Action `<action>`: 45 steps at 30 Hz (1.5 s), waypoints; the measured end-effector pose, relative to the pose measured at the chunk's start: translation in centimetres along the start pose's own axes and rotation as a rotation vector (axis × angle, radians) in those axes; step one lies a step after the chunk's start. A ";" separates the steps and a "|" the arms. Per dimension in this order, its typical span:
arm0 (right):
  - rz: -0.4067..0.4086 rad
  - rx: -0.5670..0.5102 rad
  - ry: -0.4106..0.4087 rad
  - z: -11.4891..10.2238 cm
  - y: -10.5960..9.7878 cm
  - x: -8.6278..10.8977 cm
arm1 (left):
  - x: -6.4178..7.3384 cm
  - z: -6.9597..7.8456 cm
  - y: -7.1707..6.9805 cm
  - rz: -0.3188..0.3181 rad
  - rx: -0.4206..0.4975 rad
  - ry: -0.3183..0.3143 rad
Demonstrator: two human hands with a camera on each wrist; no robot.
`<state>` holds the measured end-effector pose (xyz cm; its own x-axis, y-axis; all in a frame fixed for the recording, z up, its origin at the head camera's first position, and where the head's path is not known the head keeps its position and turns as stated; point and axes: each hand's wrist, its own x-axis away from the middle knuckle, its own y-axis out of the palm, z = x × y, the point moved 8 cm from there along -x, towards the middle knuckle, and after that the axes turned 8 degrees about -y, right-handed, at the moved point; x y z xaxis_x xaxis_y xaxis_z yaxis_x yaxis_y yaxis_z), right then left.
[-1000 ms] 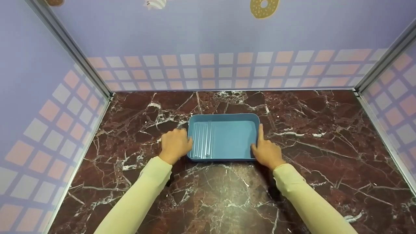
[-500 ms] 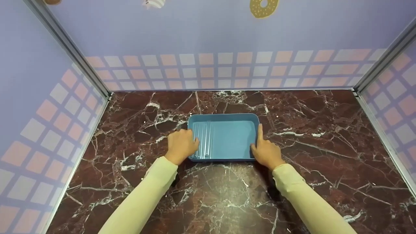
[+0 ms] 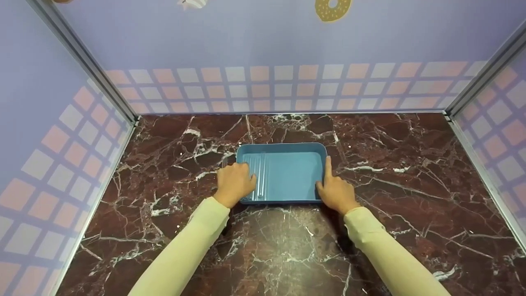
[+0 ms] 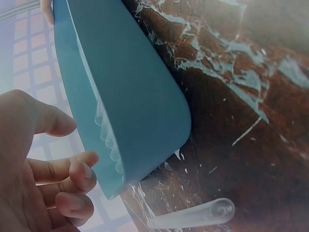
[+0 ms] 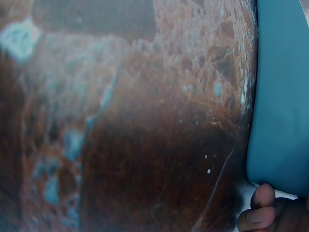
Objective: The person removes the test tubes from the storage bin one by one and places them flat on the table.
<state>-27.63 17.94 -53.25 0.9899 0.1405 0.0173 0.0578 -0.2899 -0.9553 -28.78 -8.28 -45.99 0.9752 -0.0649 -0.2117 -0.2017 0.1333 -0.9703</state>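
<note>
A blue tray [image 3: 294, 176] lies on the marbled table, with several clear tubes [image 3: 261, 174] side by side in its left part. My left hand [image 3: 235, 183] is over the tray's left end and hides some tubes. In the left wrist view its fingers [image 4: 84, 176] are loosely bent, thumb apart, with nothing seen between them. Another clear tube [image 4: 193, 215] lies on the table outside the tray in that view. At the right end, my right hand [image 3: 337, 192] grips the tray wall, thumb inside and index finger straight along the outer side.
Purple panels with pink and white squares stand behind [image 3: 283, 76] and at both sides. Dark red marbled tabletop [image 3: 407, 181] surrounds the tray.
My left hand has moved right, from beside the tray's left end to over it, covering part of the tubes. My right hand and the tray stay in place.
</note>
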 end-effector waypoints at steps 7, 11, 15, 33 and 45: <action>-0.011 -0.012 -0.005 -0.1 0.0 0.2 | 0.0 0.4 0.5 0.015 -0.009 0.007; -0.002 -0.014 -0.004 0.0 0.0 0.2 | 0.0 0.7 0.8 0.001 -0.012 0.006; 0.005 -0.012 -0.005 -0.1 -0.1 0.2 | 0.0 1.0 1.0 -0.017 -0.011 0.015; 0.000 0.000 -0.003 -0.1 0.0 0.1 | -0.2 2.0 2.3 -0.039 -0.019 0.029; 0.009 -0.007 0.007 0.0 0.0 0.1 | -0.4 2.5 3.1 -0.072 -0.026 0.034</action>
<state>-27.55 17.98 -53.27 0.9913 0.1315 0.0112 0.0503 -0.2980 -0.9532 -29.55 -5.41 -48.65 0.9837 -0.1070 -0.1448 -0.1340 0.1018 -0.9857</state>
